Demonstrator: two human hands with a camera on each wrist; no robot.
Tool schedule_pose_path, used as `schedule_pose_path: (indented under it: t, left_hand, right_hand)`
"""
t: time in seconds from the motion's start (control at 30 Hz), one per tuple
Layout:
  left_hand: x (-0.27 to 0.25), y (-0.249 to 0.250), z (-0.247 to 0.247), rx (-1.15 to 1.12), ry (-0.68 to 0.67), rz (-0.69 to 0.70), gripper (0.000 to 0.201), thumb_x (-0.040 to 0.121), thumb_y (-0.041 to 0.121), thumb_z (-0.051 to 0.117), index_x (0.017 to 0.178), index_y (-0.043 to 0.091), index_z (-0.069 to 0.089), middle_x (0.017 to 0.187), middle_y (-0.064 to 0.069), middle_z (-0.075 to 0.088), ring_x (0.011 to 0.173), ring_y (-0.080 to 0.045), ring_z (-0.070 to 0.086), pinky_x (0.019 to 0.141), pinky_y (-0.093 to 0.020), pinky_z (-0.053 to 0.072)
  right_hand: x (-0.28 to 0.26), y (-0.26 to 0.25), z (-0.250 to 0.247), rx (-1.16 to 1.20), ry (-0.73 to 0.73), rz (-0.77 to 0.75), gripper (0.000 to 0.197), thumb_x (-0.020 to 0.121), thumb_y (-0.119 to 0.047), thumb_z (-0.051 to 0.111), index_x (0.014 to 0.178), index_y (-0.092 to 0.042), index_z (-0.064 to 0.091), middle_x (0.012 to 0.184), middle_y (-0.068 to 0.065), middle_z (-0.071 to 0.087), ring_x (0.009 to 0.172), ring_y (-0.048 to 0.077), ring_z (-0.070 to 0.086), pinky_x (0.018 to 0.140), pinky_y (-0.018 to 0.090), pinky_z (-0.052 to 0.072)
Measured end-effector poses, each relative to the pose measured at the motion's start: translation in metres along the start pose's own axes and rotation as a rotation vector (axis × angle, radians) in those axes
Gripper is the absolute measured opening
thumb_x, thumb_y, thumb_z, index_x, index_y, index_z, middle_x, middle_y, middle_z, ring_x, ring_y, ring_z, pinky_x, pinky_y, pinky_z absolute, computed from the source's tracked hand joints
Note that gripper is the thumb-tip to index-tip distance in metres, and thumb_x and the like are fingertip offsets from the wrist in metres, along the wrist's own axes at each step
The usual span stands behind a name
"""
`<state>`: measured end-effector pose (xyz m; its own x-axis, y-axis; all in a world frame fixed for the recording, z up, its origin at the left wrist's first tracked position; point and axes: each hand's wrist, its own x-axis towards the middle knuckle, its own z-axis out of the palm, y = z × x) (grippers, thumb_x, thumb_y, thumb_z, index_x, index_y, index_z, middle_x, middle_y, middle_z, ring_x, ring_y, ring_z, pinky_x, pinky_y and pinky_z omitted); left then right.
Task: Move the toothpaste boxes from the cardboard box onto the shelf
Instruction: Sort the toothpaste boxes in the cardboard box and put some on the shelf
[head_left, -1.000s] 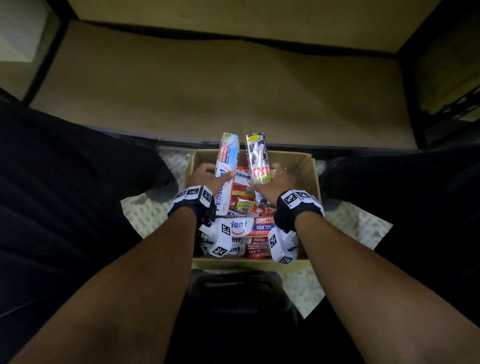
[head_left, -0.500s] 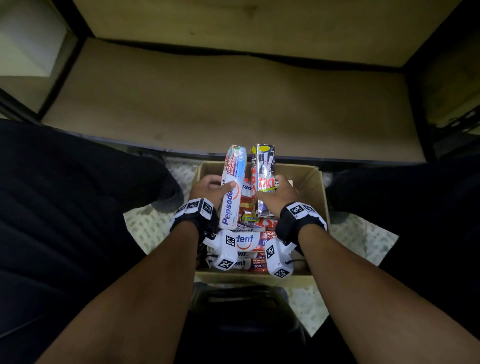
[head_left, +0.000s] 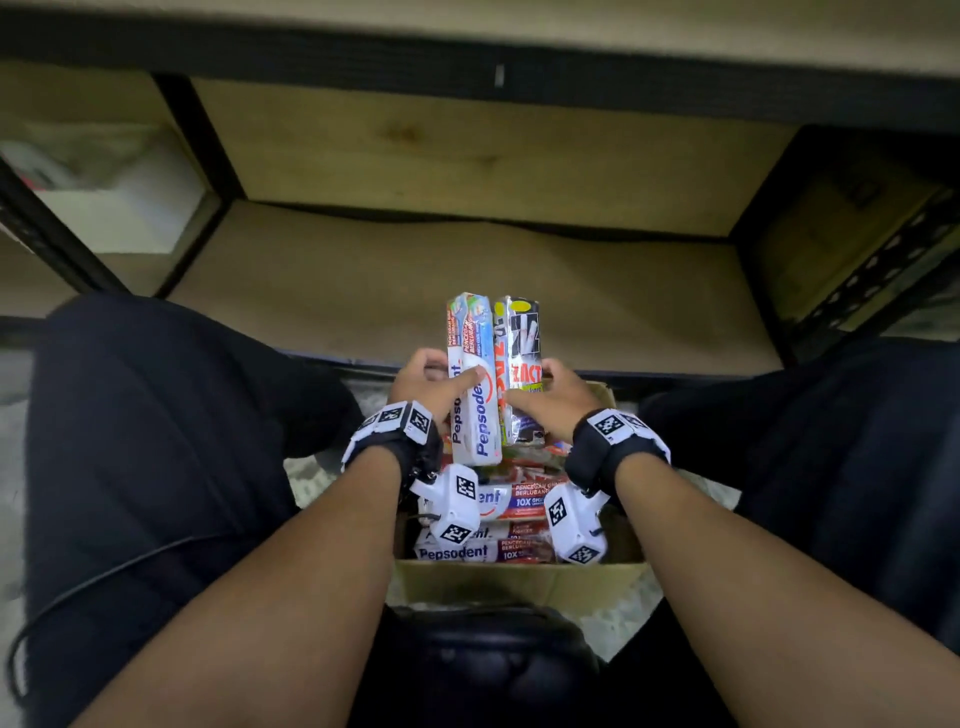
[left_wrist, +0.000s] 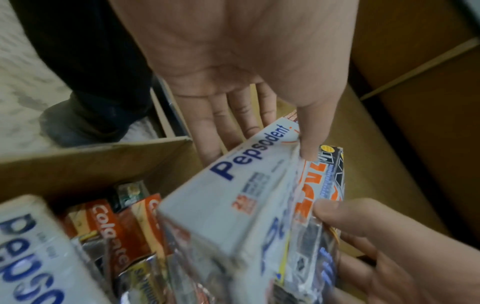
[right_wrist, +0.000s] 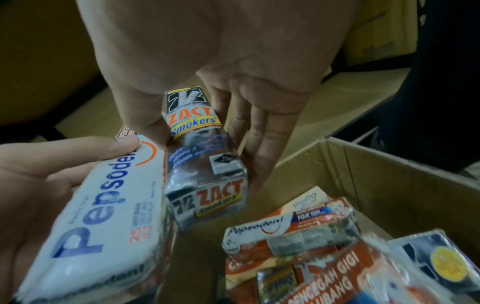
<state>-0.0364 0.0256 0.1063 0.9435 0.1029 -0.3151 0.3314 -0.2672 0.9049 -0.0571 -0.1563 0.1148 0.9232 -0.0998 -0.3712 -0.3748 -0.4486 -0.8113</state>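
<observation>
- Left hand (head_left: 434, 382) gripped a white toothpaste box (head_left: 474, 382), thumb across its front face, fingers behind it.
- Right hand (head_left: 558, 397) gripped a black-and-silver toothpaste box (head_left: 521, 364), thumb on one side, fingers curled round the other.
- The two held boxes stood upright and touching side by side, raised above the far end of the cardboard box (head_left: 519, 579); their lower ends were clear of the packs underneath.
- Shelf (head_left: 467, 280), just beyond the cardboard box: the visible board carried no toothpaste. Judged: nothing placed yet, as far as the head view showed.
- Inside the cardboard box, many packs remained: white ones stacked at the near end (head_left: 457, 551), red ones (left_wrist: 111, 232) and a dark one toward the far end. Count not readable; wrist views blurred.
- Judged stage: first pair lifted out, carry to the shelf not completed. Remaining: set both down on the shelf board, then repeat for the rest of the cardboard box's contents.
- Judged risk: the black-and-silver box's glossy wrap could slip in the grip.
</observation>
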Motion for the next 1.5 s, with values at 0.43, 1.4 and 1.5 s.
schedule_pose_path:
  t: [0.43, 1.4, 1.5]
  left_hand:
    - [-0.034, 0.149, -0.052, 0.174, 0.028, 0.458, 0.04, 0.07, 0.046, 0.082, 0.089, 0.026, 0.053, 0.088, 0.001, 0.067, 0.076, -0.017, 0.068, 0.06, -0.031, 0.054]
    - [0.097, 0.386, -0.075, 0.79, 0.093, 0.62, 0.033, 0.086, 0.045, 0.069, 0.115, 0.031, 0.072, 0.123, 0.008, 0.068, 0.094, -0.013, 0.062, 0.079, -0.021, 0.047]
    - [0.12, 0.392, -0.068, 0.787, 0.101, 0.577, 0.032, 0.086, 0.042, 0.069, 0.112, 0.025, 0.074, 0.114, 0.006, 0.07, 0.086, -0.013, 0.061, 0.072, -0.023, 0.048]
  right_hand:
    - [-0.064, -0.113, -0.091, -0.151, 0.319, -0.307, 0.048, 0.068, -0.045, 0.074, 0.109, -0.033, 0.052, 0.099, -0.009, 0.067, 0.083, 0.01, 0.066, 0.074, 0.036, 0.06]
    - [0.036, -0.323, -0.202, -1.003, 0.422, -0.253, 0.048, 0.095, -0.049, 0.045, 0.133, -0.024, 0.061, 0.133, 0.005, 0.061, 0.113, 0.031, 0.06, 0.097, 0.036, 0.051]
    - [0.051, -0.325, -0.206, -1.013, 0.411, -0.283, 0.05, 0.097, -0.05, 0.041, 0.135, -0.022, 0.059, 0.141, 0.006, 0.054, 0.121, 0.032, 0.055, 0.102, 0.036, 0.047]
